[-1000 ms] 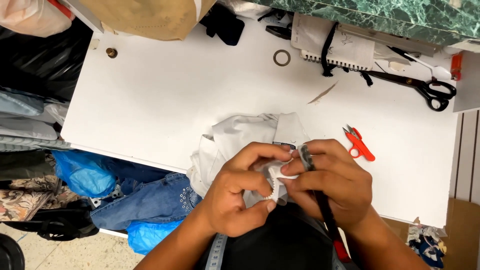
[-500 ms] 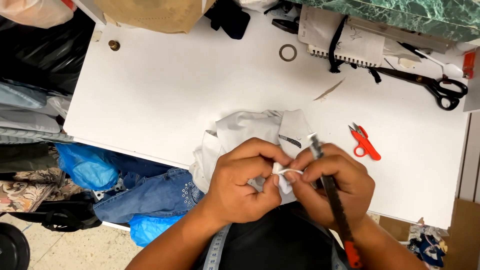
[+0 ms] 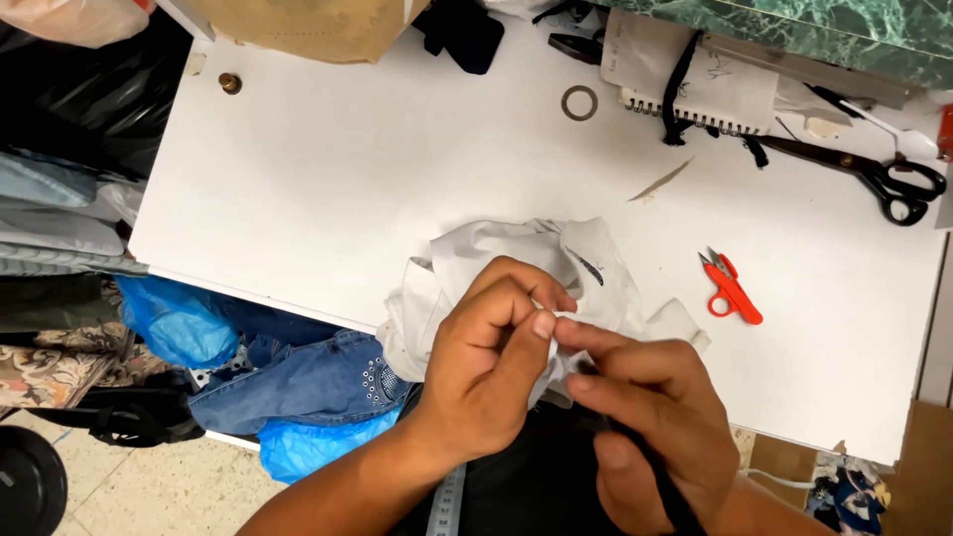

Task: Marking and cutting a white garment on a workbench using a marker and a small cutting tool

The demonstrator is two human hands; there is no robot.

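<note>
Left hand (image 3: 491,352) and right hand (image 3: 650,432) fingers pinch white garment (image 3: 516,253); keep the fabric taut between both pinches over the table (image 3: 328,189)

Soft, matt white cloth (image 3: 516,253) bunches under the left hand (image 3: 491,362) and right hand (image 3: 650,427). Beyond them the table (image 3: 328,199) is smooth, matt white. Right of the hands lie glossy orange plastic snips (image 3: 733,290); farther off, black metal scissors (image 3: 874,174). Left, faded denim (image 3: 298,377).
</note>
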